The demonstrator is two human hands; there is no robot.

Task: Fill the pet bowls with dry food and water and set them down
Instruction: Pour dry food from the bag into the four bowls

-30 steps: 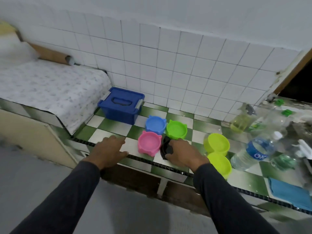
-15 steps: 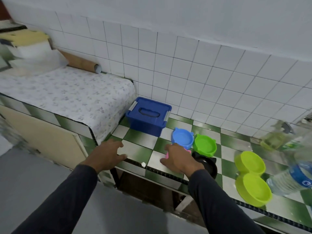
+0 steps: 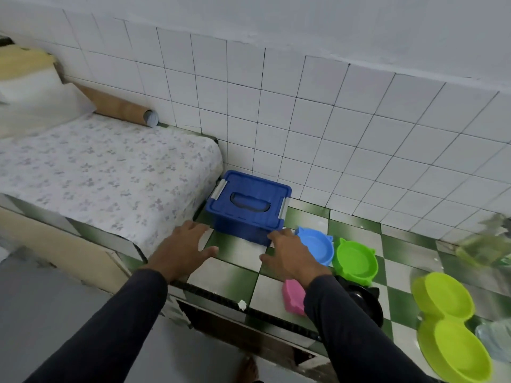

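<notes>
A blue lidded box (image 3: 249, 205) with grey clips stands on the green-and-white checked counter (image 3: 237, 272) against the tiled wall. My left hand (image 3: 182, 250) and my right hand (image 3: 290, 255) hover open just in front of it, one toward each front corner, holding nothing. Right of the box sit a blue bowl (image 3: 318, 244) and a green bowl (image 3: 355, 261). A pink bowl (image 3: 293, 298) and a black bowl (image 3: 365, 302) lie partly hidden under my right forearm. A lime double bowl (image 3: 450, 327) is at the far right.
A raised slab under a flowered cloth (image 3: 105, 172) borders the box on the left, with a cardboard tube (image 3: 119, 109) at its back. A blurred spray bottle (image 3: 486, 244) and a clear water bottle (image 3: 495, 338) stand at the right edge. The counter's front edge runs under my wrists.
Both hands have moved away from the bowls toward the blue box. My right hand has left the black bowl. The view has swung left and closer.
</notes>
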